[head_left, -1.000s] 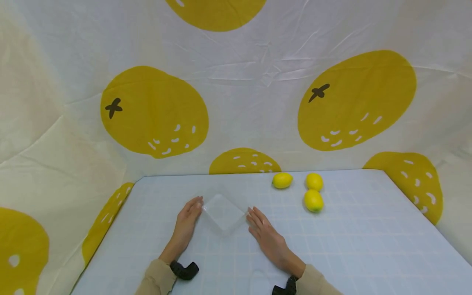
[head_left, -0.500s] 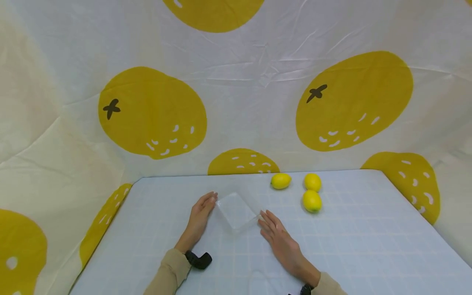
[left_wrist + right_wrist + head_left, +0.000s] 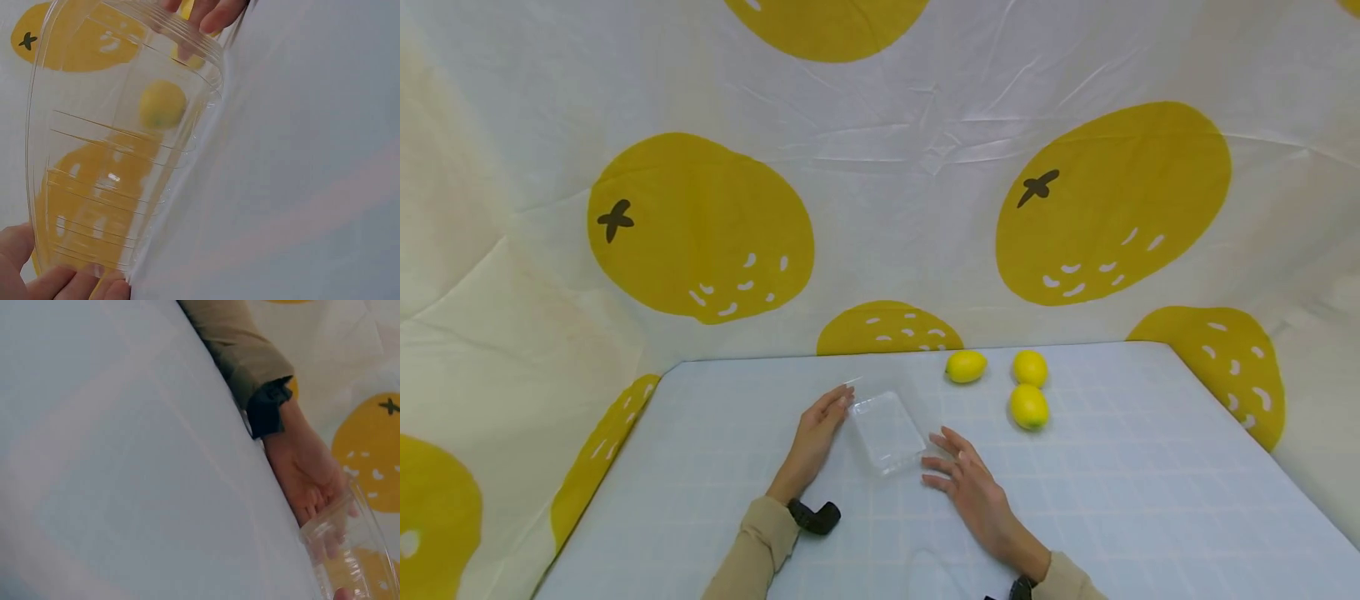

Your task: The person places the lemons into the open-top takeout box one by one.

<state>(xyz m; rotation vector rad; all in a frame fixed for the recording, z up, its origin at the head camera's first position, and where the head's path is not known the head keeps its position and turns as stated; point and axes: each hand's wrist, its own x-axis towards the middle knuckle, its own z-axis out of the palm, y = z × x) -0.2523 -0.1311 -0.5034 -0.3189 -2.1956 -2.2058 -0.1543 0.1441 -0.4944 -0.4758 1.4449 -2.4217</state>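
Note:
A clear plastic container (image 3: 889, 429), open-topped with ribbed walls, sits slightly turned on the table in the head view. My left hand (image 3: 814, 437) rests against its left side with the fingers fairly straight. In the left wrist view, the left fingers (image 3: 75, 281) lie along the container's wall (image 3: 106, 187) and the thumb is by the rim. My right hand (image 3: 973, 492) is at the container's near right corner, fingers spread and slightly bent; whether a fingertip touches is hard to tell. The right wrist view shows the left palm (image 3: 309, 475) with fingers behind clear plastic (image 3: 356, 562).
Three lemons lie toward the back right: one lemon (image 3: 966, 367) alone, another lemon (image 3: 1030, 368) just behind a third lemon (image 3: 1028, 407). A pale checked cloth (image 3: 1120, 475) covers the table. A lemon-print curtain (image 3: 910, 217) hangs behind. A faint curved outline (image 3: 928, 554) shows near the front.
The container has moved right and turned, with both hands moving right alongside it. In the last half second, the right fingers have spread apart. The lemons stay in place.

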